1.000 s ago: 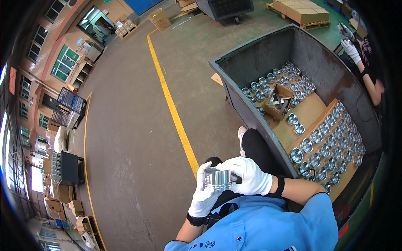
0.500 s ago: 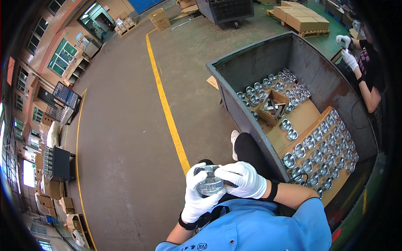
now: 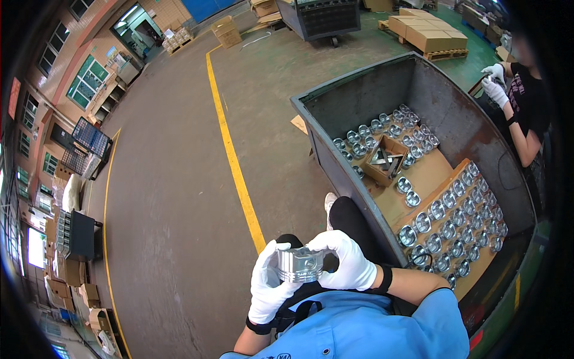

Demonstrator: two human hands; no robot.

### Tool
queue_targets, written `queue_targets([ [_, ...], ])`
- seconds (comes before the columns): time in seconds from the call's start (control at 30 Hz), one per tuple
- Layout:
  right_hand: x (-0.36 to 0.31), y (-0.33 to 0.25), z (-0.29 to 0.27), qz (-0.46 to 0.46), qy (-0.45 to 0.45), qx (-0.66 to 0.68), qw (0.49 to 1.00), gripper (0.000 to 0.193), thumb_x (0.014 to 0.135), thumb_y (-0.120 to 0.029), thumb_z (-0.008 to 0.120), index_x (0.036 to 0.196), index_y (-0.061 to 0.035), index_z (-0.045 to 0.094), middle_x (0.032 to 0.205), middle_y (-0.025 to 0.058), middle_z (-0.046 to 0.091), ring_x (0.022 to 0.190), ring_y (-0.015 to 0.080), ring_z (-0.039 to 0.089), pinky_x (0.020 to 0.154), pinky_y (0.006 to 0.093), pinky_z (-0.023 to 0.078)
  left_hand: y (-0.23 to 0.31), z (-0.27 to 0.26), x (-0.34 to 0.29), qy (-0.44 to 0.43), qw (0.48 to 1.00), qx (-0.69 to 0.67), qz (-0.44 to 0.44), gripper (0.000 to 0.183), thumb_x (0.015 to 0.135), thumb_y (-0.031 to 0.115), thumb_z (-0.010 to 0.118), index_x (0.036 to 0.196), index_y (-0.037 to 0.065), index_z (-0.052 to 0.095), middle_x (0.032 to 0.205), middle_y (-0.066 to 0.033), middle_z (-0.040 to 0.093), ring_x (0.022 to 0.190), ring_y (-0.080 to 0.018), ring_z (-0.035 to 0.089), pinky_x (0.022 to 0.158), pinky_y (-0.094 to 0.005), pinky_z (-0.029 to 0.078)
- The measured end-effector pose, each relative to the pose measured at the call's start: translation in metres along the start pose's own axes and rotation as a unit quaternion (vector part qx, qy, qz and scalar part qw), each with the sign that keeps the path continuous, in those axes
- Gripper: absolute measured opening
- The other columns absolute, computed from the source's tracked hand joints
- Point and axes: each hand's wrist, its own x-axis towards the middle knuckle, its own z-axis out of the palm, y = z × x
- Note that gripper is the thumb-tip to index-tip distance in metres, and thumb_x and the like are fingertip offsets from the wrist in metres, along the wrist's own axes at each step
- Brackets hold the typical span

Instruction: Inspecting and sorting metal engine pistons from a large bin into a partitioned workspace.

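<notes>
A silvery metal piston (image 3: pixel 300 266) is held between both white-gloved hands, above the lap and in front of the blue shirt (image 3: pixel 371 323), just to the left of a large dark metal bin (image 3: pixel 341 161). The left hand (image 3: pixel 268 290) has its grip curved around the piston's left side, thumb at the far edge and fingers underneath on the near side. The right hand (image 3: pixel 350 263) has its grip closed on the right side, forefinger at the far edge and thumb lower down, with a gap showing between the two digits. The piston's side faces up to view, its grooved band toward the near edge. Inside the bin, on the right, similar pistons stand in rows (image 3: pixel 448 230) on a cardboard sheet (image 3: pixel 478 275); toward the far end is another group (image 3: pixel 359 150) around a small open carton (image 3: pixel 376 173) with flat metal pieces (image 3: pixel 390 160) in it. Two more pistons (image 3: pixel 403 185) sit beside that carton, on its near right. Beyond the bin's far right side, a co-worker (image 3: pixel 526 102) holds up both white-gloved hands, together around something too small to make out. A yellow line (image 3: pixel 231 152) crosses the floor (image 3: pixel 167 209) to the left.
</notes>
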Motion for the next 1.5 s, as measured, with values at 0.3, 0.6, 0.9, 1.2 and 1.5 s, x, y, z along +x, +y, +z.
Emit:
queue_targets([
  [0.3,-0.011,0.008,0.007,0.122,-0.027,0.258,0.958,0.060,0.072,0.009,0.074,0.126,-0.0005,0.051,0.124,0.0131,0.059,0.114,0.0220,0.061,0.099,0.0344,0.049,-0.004,-0.014,0.003,-0.030,0.992,0.010,-0.120,0.063,0.075,0.007,0.081,0.131,-0.002,0.054,0.128,-0.0127,0.055,0.117,-0.0241,0.056,0.101,-0.0361,0.046],
  [0.6,-0.004,0.007,0.006,0.115,-0.071,0.093,0.986,0.055,0.072,0.004,0.075,0.125,-0.0019,0.058,0.121,0.0141,0.065,0.113,0.0242,0.064,0.098,0.0336,0.049,-0.003,-0.008,0.005,-0.071,0.997,0.004,-0.013,0.054,0.073,0.001,0.079,0.123,-0.003,0.059,0.131,-0.0156,0.050,0.122,-0.0275,0.053,0.104,-0.0400,0.045],
  [0.9,-0.001,0.009,0.005,0.118,-0.091,0.059,0.987,0.055,0.072,-0.003,0.075,0.124,-0.0042,0.059,0.115,0.0151,0.067,0.106,0.0292,0.067,0.093,0.0345,0.052,-0.006,-0.011,0.001,-0.042,0.995,-0.026,-0.087,0.056,0.076,0.001,0.077,0.128,-0.002,0.055,0.124,-0.0125,0.058,0.116,-0.0221,0.057,0.100,-0.0370,0.046],
  [1.2,-0.003,0.016,0.008,0.110,-0.113,0.023,0.987,0.053,0.073,-0.006,0.075,0.124,-0.0045,0.060,0.117,0.0159,0.066,0.108,0.0318,0.065,0.094,0.0367,0.051,-0.017,-0.018,-0.005,-0.030,0.997,0.012,-0.070,0.050,0.075,-0.004,0.073,0.122,-0.002,0.056,0.117,-0.0100,0.059,0.108,-0.0177,0.059,0.097,-0.0332,0.047],
  [1.5,0.003,0.003,0.009,0.110,-0.070,-0.007,0.992,0.072,0.069,0.001,0.075,0.136,-0.0009,0.050,0.118,0.0167,0.064,0.106,0.0281,0.066,0.091,0.0333,0.052,-0.010,-0.011,0.001,-0.007,0.993,0.119,-0.022,0.045,0.069,-0.003,0.074,0.113,0.000,0.064,0.108,-0.0092,0.060,0.100,-0.0210,0.060,0.089,-0.0342,0.049],
])
